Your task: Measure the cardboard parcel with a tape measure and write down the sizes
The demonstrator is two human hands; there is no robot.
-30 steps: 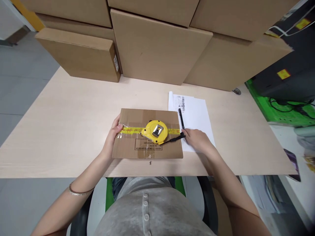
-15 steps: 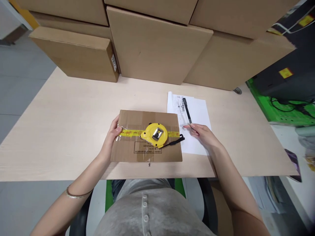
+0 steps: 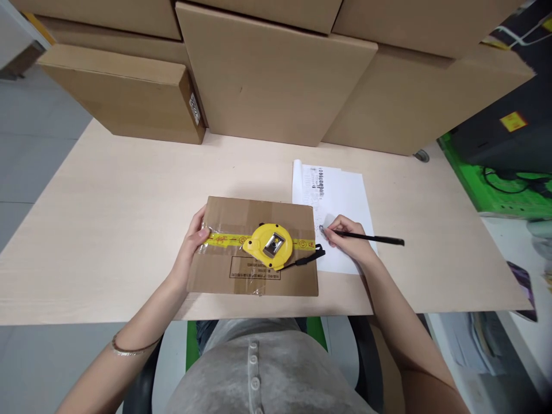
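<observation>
My left hand (image 3: 190,244) grips the left edge of a small taped cardboard box (image 3: 219,273), its thumb on top over yellow tape. On the box lies a yellow tape measure (image 3: 256,244) with a black wrist strap (image 3: 307,257) hanging toward the right edge. A black pen (image 3: 375,237) is pinched in my right hand (image 3: 350,238), its far end pointing right. That hand rests on white paper sheets (image 3: 345,187) with dark writing down their left side. The box covers the sheets' lower left part.
Large cardboard boxes (image 3: 276,80) stand along the back of the wooden table (image 3: 129,201), with a flatter box (image 3: 121,103) at the left. Beyond the table's right edge are a green pallet (image 3: 487,195) and a phone (image 3: 524,287).
The pen has swung from pointing away toward the back to pointing right in my right hand. My left hand still holds the box, which appears slightly nearer my body.
</observation>
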